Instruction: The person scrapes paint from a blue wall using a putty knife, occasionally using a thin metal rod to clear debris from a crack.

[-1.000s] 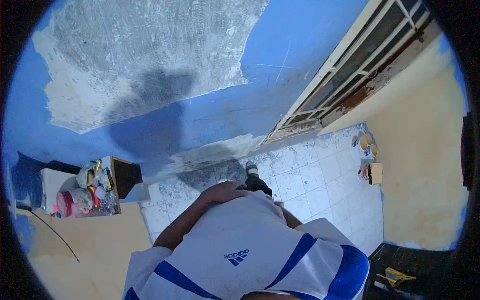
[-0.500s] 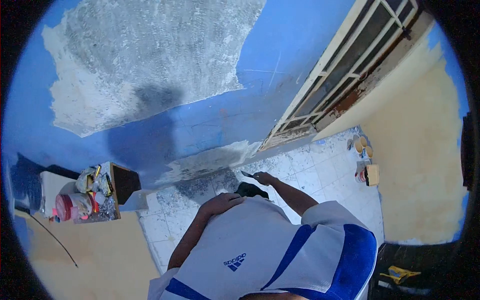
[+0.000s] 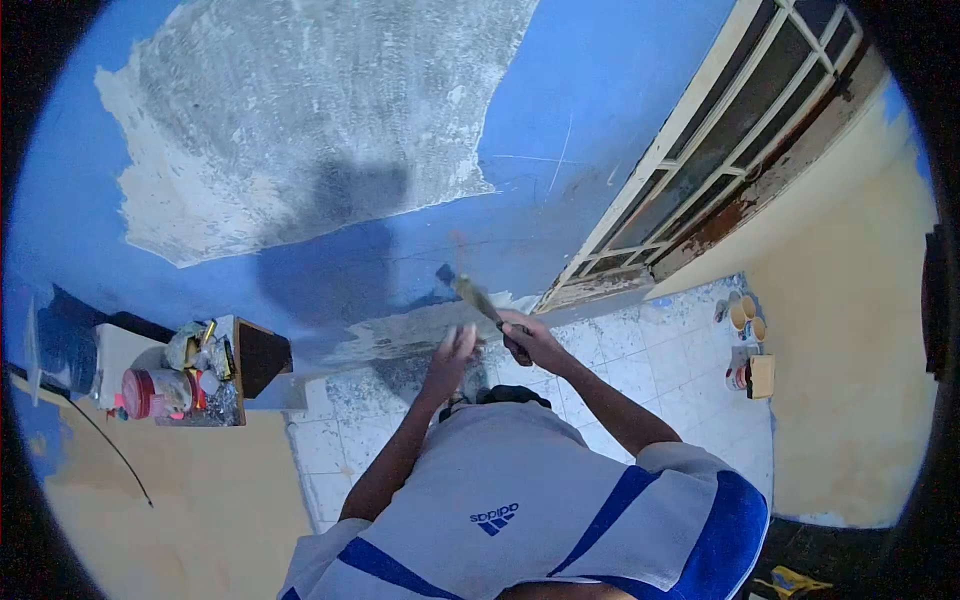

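My right hand [image 3: 535, 345] is closed round the dark handle of a putty knife [image 3: 478, 300]. Its blade points up and left, in front of the blue wall [image 3: 430, 240]. Beside it, to the left, is my left hand [image 3: 456, 350], slightly blurred, with its fingers extended and nothing visible in them. A small gap separates the two hands. Ahead, the wall bears a large grey-white patch [image 3: 330, 110] with a ragged edge. A lower pale patch [image 3: 420, 330] runs near the floor behind my hands.
A shelf-like box [image 3: 262, 362] at left holds a pink-lidded jar [image 3: 145, 393] and assorted items. A barred window [image 3: 690, 150] rises at right. Several cups [image 3: 740, 314] and a container with a pale block [image 3: 760, 377] stand on the speckled tile floor [image 3: 660, 350].
My right hand has raised the putty knife from low near the floor toward the wall. My left hand has left my shirt front and moved up beside it.
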`<state>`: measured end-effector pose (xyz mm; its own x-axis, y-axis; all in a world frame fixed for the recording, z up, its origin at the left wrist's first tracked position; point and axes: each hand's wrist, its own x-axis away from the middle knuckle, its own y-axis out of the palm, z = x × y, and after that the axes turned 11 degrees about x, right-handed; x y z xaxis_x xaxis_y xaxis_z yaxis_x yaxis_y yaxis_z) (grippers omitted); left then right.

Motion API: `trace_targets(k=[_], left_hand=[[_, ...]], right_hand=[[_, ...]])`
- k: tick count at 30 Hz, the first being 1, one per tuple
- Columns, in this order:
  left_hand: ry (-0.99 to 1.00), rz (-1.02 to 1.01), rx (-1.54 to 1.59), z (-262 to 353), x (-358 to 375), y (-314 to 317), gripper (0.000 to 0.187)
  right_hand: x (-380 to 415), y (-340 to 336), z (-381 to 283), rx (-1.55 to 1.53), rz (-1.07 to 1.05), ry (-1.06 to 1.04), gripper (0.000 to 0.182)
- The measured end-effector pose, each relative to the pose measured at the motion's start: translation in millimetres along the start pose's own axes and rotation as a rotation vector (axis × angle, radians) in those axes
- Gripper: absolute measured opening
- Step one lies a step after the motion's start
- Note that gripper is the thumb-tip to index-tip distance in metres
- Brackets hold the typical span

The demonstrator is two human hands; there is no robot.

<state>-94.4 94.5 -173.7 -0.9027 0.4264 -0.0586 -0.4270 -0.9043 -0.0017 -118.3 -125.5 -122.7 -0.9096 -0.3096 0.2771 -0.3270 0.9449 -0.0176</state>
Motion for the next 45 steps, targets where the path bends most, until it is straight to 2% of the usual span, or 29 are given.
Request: trace_targets(k=[1, 4, 7, 10, 13, 17, 20, 23, 26, 29, 32, 38, 40, 45], left_hand=[[0.183, 0.083, -0.057, -2, -12, 3, 0.04], [0.04, 0.031, 0.323, 75, -56, 16, 0.044], [0.129, -0.004, 0.488, 110, -92, 36, 0.048], [0.051, 0.082, 0.773, 114, -119, 59, 0.05], [0.095, -0.043, 0.809, 127, -136, 70, 0.053], [0.09, -0.061, 0.814, 122, -150, 76, 0.057], [-0.074, 0.07, 1.011, 132, -155, 82, 0.056], [-0.073, 0.088, 1.087, 133, -153, 82, 0.048], [-0.035, 0.098, 1.14, 116, -158, 82, 0.041], [-0.074, 0.144, 1.008, 110, -161, 81, 0.042], [-0.053, 0.166, 1.059, 102, -166, 82, 0.043], [-0.053, 0.197, 1.015, 120, -163, 78, 0.042], [-0.045, 0.183, 1.017, 127, -165, 76, 0.041], [0.0, 0.202, 0.926, 131, -165, 75, 0.039]], right_hand=[[4, -1, -19, -0.044, 0.022, -0.051, 0.043], [6, -3, -45, -0.152, 0.105, -0.192, 0.042], [13, -8, -80, -0.177, 0.233, -0.245, 0.042], [10, -20, -94, -0.157, 0.291, -0.255, 0.041], [-1, -23, -102, -0.2, 0.339, -0.239, 0.04], [-9, -26, -98, -0.134, 0.368, -0.27, 0.041], [-12, -25, -93, -0.065, 0.397, -0.283, 0.042], [-13, -20, -90, -0.039, 0.427, -0.3, 0.043], [-18, -22, -86, 0.037, 0.436, -0.357, 0.043], [-27, -20, -72, 0.09, 0.486, -0.4, 0.042], [-30, -19, -68, 0.056, 0.488, -0.386, 0.041], [-35, -16, -63, -0.012, 0.478, -0.366, 0.033], [-34, -11, -76, -0.12, 0.455, -0.354, 0.034], [-37, -12, -78, -0.118, 0.438, -0.357, 0.037]])
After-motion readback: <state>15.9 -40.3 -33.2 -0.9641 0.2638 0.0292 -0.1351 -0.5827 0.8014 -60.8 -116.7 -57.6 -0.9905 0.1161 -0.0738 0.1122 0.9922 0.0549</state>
